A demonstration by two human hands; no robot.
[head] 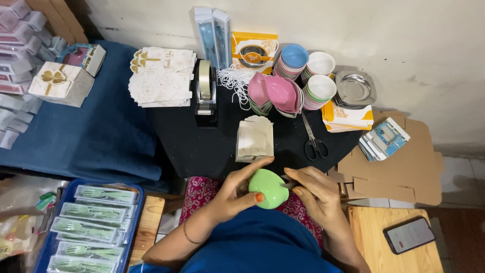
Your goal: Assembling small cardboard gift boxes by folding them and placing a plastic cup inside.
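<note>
Hands meet at the near edge of the black table [202, 146], just above the lap: the left hand [237, 192] cups a small green bowl [268, 188], fingers over its rim and thumb beneath, while the right hand [316, 189] is narrowed onto a small object at the bowl's right edge; what that object is cannot be told. Judged from this, the bowl is being prepared or fitted with something, and a steady left-hand hold seems needed for it. An open cream gift box [255, 139] stands upright just beyond the hands; nothing shows inside it. Behind it, stacked bowls [288, 83] in pink, blue and white nest together beside steel dishes [355, 88]. Scissors [314, 141] lie near the box. A blue tray [134, 222] at lower left holds packaged green cutlery sets [96, 217].
</note>
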